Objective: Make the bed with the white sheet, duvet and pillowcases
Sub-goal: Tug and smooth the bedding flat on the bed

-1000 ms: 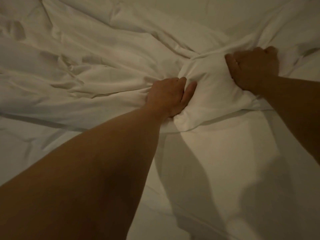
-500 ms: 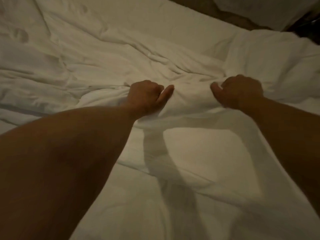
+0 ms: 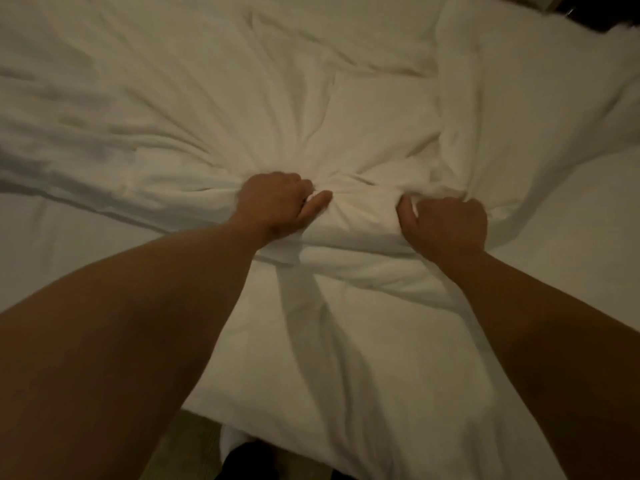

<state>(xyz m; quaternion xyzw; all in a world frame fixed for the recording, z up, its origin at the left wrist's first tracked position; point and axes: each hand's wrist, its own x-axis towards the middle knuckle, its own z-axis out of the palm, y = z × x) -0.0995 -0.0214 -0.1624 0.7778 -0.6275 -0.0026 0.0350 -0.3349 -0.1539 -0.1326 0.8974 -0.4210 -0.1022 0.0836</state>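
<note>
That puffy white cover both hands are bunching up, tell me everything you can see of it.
The duvet is white, soft and thickly padded, heavily creased, with folds fanning out from where it is gripped. It lies spread and rumpled across the far part of the bed, on the smoother white sheet. The left hand and right hand each clench a fistful of its near edge, a bunched roll between them. Its far right part is heaped up.

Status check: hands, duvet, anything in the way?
Left hand and right hand both fisted on the duvet edge. Duvet bunched, heavily wrinkled over the sheet. Nothing in the way.
</note>
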